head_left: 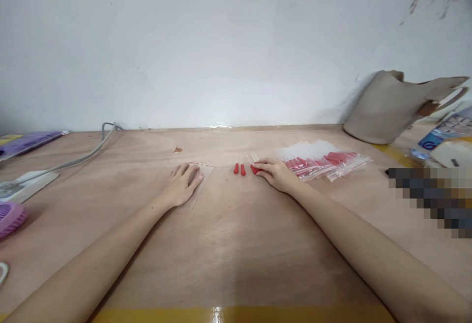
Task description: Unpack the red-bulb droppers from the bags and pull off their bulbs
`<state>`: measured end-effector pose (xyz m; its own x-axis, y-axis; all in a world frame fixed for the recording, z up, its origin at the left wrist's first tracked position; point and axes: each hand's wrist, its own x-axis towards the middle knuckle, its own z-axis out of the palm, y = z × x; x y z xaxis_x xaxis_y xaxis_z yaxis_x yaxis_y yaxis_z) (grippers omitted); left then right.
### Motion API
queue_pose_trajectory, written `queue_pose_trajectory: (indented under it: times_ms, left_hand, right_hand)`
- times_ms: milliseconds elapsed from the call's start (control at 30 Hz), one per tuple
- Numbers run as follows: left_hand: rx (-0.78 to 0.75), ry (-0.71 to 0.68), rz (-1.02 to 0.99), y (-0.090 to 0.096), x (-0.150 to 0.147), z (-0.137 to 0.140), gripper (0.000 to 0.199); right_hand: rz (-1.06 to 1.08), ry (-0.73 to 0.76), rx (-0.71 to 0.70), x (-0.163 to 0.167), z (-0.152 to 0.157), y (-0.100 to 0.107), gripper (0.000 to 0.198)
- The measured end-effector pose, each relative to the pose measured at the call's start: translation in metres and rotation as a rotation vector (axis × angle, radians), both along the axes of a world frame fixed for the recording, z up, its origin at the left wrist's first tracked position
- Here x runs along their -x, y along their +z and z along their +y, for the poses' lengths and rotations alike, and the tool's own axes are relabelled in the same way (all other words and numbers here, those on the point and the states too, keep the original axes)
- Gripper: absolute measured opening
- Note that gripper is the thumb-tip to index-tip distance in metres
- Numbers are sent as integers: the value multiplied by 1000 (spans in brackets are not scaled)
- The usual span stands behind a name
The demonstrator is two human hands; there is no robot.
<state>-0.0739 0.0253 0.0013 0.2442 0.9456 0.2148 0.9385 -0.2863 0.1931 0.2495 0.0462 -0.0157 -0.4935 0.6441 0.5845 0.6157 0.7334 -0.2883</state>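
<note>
Left hand [183,184] lies flat, fingers spread, pinning an empty clear bag [201,178] to the counter [236,244]. Right hand [277,174] fingers pinch a red-capped tube [254,168]; two more [239,168] lie just beside. Light, slippery, likely fragile: grip mid-tube.

Three loose red-tipped droppers [241,167], one empty clear bag [202,178], one pile of filled bags [322,161], and one beige handbag [391,106].
</note>
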Motion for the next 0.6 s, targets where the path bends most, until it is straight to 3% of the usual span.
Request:
queue_pose_trajectory:
  times_ms: [167,233,300,400,600]
  left_hand:
    - [-17,252,128,5,6,1,51]
    - [-95,263,138,13,1,-2,51]
    - [-152,132,65,20,-12,-7,51]
    - [-45,-127,-113,25,-44,-14,50]
    - [-15,-349,-261,7,-103,-3,56]
  right_hand:
    - [40,27,6,8,0,-1,25]
    - [52,22,8,10,0,0,25]
    - [87,10,11,11,-1,2,24]
    - [183,-25,14,13,-3,6,22]
    - [215,-14,11,24,-2,5,21]
